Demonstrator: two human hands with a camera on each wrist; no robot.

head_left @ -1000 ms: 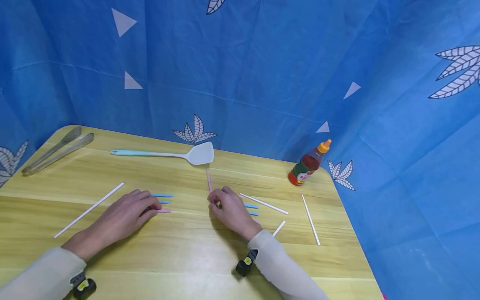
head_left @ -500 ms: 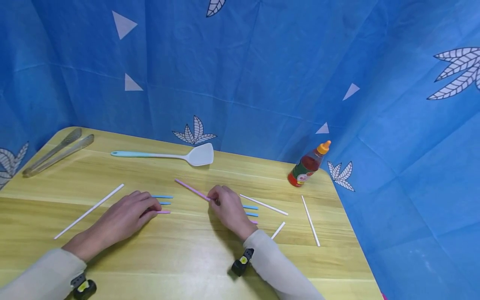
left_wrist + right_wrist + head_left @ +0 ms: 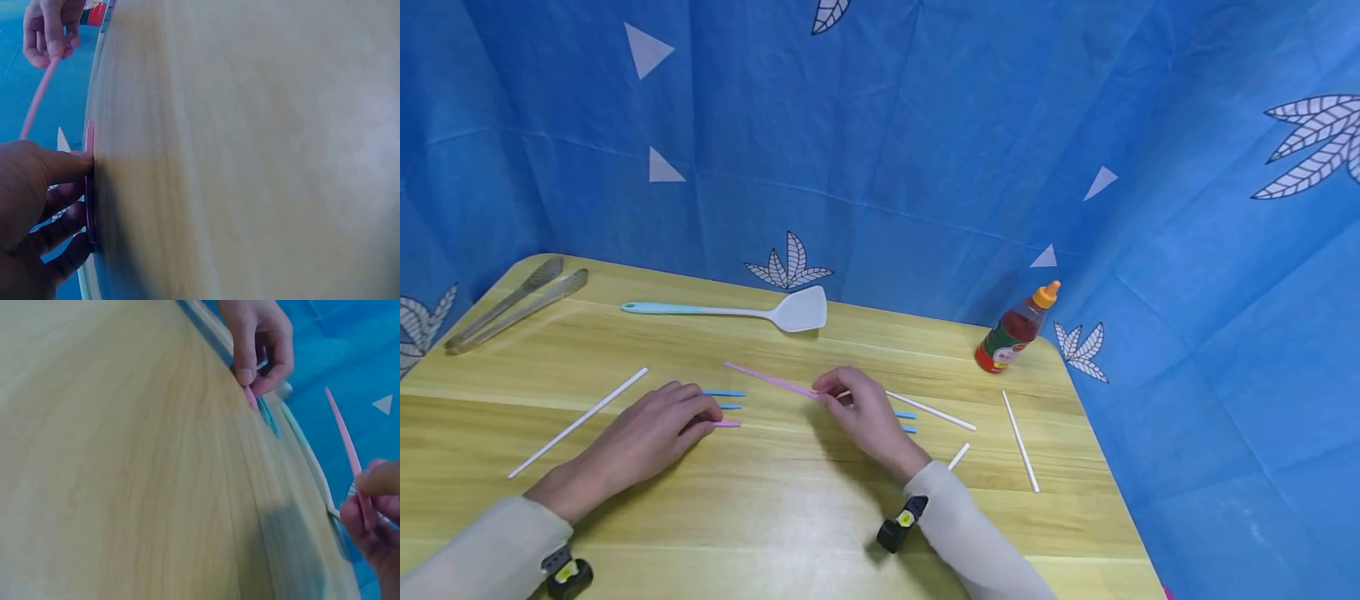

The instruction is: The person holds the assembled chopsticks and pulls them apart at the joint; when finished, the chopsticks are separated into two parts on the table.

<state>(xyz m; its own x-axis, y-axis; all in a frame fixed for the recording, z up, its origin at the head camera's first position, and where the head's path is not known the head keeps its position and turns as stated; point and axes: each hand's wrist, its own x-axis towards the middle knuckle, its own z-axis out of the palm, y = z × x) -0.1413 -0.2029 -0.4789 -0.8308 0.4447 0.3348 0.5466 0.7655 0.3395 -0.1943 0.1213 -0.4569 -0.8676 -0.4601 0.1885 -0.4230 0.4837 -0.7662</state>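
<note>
In the head view my right hand [image 3: 865, 417] pinches one end of a thin pink straw [image 3: 771, 379], raised above the table and pointing left. The right wrist view shows this pink straw [image 3: 344, 434] between thumb and fingers. My left hand [image 3: 647, 429] rests low on the left, its thumb and fingertips holding another pink straw [image 3: 727, 424] at the tabletop. Blue straws [image 3: 726, 393] lie beside that hand, partly hidden by it. More blue straw ends [image 3: 906, 414] show behind the right hand.
White straws lie around: one at left [image 3: 578, 422], others at right [image 3: 931, 410] [image 3: 1021, 442]. Along the back are metal tongs [image 3: 512, 304], a white spatula [image 3: 797, 309] and a sauce bottle [image 3: 1011, 333]. A blue curtain [image 3: 880, 150] hangs behind the table.
The pink straw in my right hand has swung from pointing away toward the back to pointing left. The right hand has shifted slightly; the left hand has stayed still.
</note>
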